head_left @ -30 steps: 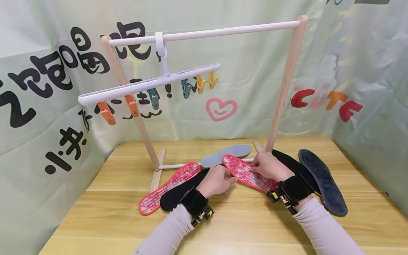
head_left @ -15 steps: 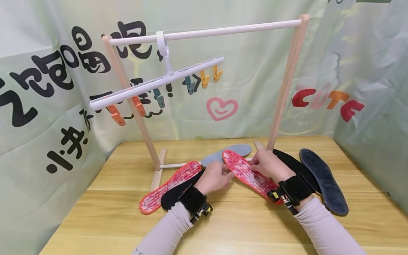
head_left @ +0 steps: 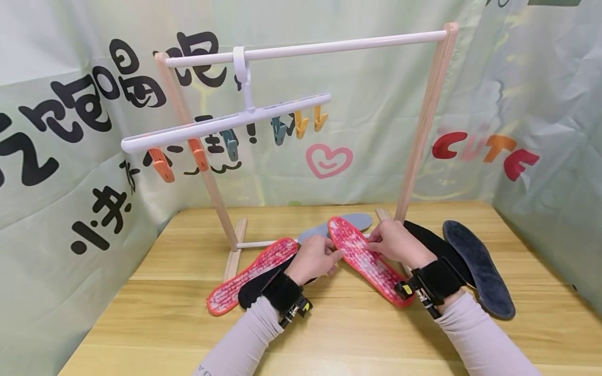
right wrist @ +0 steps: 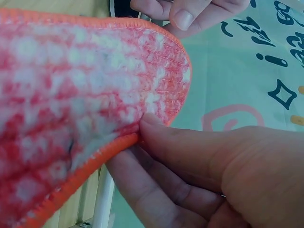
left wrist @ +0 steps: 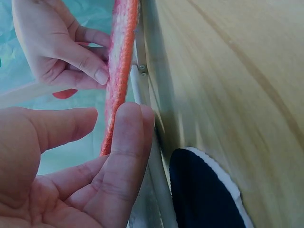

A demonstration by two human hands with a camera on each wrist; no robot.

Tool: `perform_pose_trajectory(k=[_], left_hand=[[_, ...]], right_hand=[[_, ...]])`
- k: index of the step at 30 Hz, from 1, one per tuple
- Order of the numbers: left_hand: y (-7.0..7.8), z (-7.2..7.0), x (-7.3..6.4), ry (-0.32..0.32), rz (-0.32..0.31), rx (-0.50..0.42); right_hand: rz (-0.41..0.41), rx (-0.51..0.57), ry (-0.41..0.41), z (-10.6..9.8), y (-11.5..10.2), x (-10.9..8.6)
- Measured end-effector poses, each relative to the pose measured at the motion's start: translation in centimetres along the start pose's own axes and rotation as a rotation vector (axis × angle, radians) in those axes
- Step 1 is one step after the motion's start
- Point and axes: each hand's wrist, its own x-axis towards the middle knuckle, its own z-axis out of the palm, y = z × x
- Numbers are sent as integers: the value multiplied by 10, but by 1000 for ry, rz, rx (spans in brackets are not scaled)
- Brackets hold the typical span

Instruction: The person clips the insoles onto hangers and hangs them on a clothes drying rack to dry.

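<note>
While my right hand (head_left: 397,243) pinches one red-and-white insole (head_left: 364,263), orange-edged, tilted over the wooden table (head_left: 343,334), my left hand (head_left: 312,258), thumb parted from fingers, is at its opposite edge; matching insole (head_left: 254,274), beside a black insole (head_left: 256,290).

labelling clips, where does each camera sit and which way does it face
Head: on the head, facing forward and down at the rack and held red insole; left hand, right hand and sleeves show.
Left wrist: worn there, facing the insole's edge past the left hand; right hand beyond.
Right wrist: worn there, facing the insole's patterned side; right hand near, left hand cropped.
Wrist views share both hands and insole.
</note>
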Motion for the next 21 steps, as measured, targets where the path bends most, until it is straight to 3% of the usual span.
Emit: perform_pose_trajectory(k=[15,21], left_hand=[[0,-9,2,42,14,22],[1,-10,2,57,-7,-15]], right_hand=[[-12,77,19,1,-7,3],[11,139,-1,2,-10,2]])
